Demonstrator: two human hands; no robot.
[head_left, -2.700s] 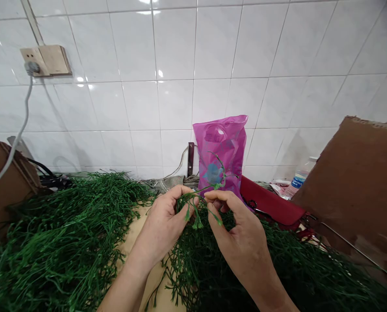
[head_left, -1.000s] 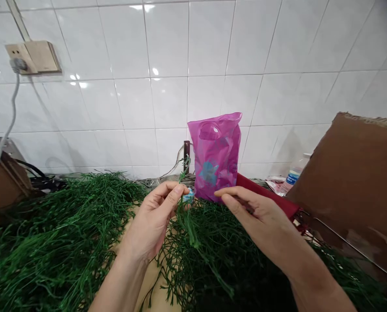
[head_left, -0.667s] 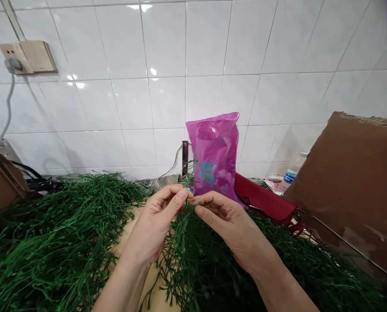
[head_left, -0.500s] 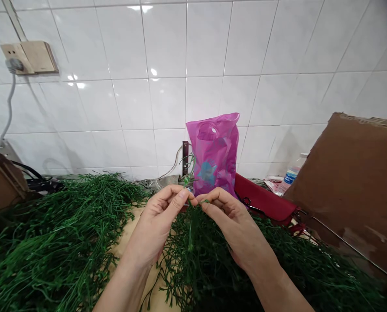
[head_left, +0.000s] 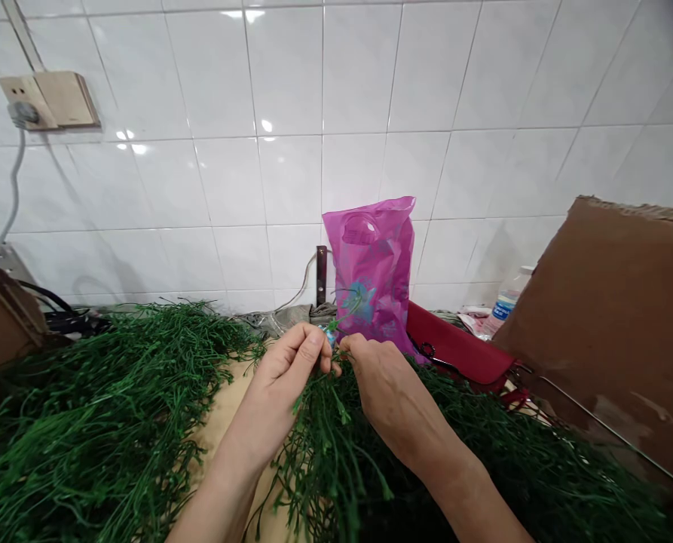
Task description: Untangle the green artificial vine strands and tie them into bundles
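Note:
My left hand (head_left: 288,377) is closed, thumb against the curled fingers, around a sprig of thin green plant stems (head_left: 336,445). The branching stems hang below the fingers, and a few tips stick up above them. A small bluish-white bit (head_left: 329,335) shows at the left fingertips. Close beside it on the right is my right hand (head_left: 390,385), its fingers curled and pinched together, back of the hand turned to me. What the right fingertips hold, if anything, is hidden.
Green stems lie heaped at left (head_left: 99,407) and right (head_left: 511,460). A purple plastic bag (head_left: 373,264) stands by the tiled wall, with a red case (head_left: 460,351) beside it. Brown cardboard (head_left: 607,324) and a plastic bottle (head_left: 506,305) are at right; a plugged socket (head_left: 47,99) is upper left.
My right hand has turned over so its back faces me, its fingers curled. The hanging stems have swung and spread lower, and the upper tips now lean right.

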